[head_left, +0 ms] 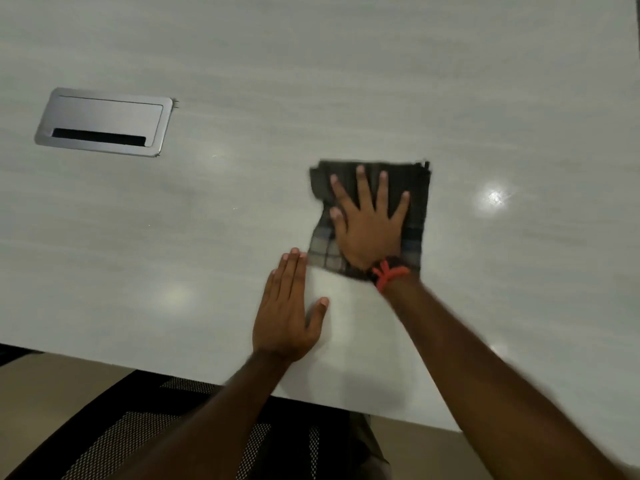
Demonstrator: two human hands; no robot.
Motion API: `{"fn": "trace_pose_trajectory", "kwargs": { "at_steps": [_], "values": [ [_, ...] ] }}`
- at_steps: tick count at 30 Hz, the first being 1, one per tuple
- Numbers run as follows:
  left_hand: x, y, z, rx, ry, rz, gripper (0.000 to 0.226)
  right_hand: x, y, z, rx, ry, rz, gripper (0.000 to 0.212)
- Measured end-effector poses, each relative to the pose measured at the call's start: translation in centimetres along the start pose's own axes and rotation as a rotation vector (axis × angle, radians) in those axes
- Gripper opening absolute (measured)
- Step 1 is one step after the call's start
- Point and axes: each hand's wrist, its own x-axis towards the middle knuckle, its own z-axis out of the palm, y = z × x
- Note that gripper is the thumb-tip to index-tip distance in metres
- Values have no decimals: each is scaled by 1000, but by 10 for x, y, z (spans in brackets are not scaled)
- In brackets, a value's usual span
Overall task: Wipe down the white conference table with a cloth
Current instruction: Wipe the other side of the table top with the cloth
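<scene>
The cloth (417,223) is pinned flat to the white desk (311,81) under the right grip (369,230), fingers spread, the cloth's long axis pointing away from the body. The left grip (287,317), flat and empty, is rested beside its near corner.

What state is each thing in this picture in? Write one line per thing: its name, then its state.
cloth: lying flat on the table, pressed under the right hand
right hand: open, fingers spread, pressing the cloth
left hand: open, flat on bare table beside the cloth
table: glossy, showing light reflections
cable box lid: closed, set flush in the table
wristband: worn on the right wrist
</scene>
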Motion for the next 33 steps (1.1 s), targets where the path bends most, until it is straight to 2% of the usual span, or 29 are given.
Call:
{"fn": "trace_pose_trajectory", "kwargs": {
  "at_steps": [2,5,7,9,12,13,16,19,21,22,24,26,27,29,31,33],
  "values": [
    [1,0,0,-30,3,-1,75,-35,34,1,10,10,58,58],
    [0,-1,1,-50,21,7,72,-26,96,-16,68,84,367,62],
    [0,-1,2,-53,31,10,68,5,98,-20,116,98,528,66],
    [1,-1,1,-94,37,18,63,18,55,-19,133,85,493,67],
    [0,-25,-8,-156,18,166,54,-28,-7,2,7,16,164,60],
    [-2,-44,-14,-136,13,230,52,-59,-12,7,-13,-3,113,59],
    [-9,-102,-39,-78,-13,313,51,-130,12,10,28,36,316,59],
    [-15,-124,-49,-52,-11,351,54,-106,22,8,67,73,520,63],
    [-17,-123,-46,-71,-9,315,56,-84,-10,8,129,99,637,64],
    [-17,-121,-44,-87,-11,297,57,-84,-30,10,126,105,608,63],
    [-14,-122,-43,-102,-22,291,58,-115,-59,22,18,57,378,61],
    [-14,-124,-43,-106,-33,297,59,-167,-57,25,-32,-16,219,60],
    [-15,-124,-43,-109,-38,297,59,-187,-44,24,-29,-24,243,60],
    [-15,-123,-44,-117,-47,290,59,-197,-12,16,5,4,404,60],
    [-14,-122,-45,-130,-50,284,59,-170,5,12,25,35,560,64],
    [-14,-122,-45,-139,-49,292,58,-135,-11,14,72,52,669,67]
  ]
}}
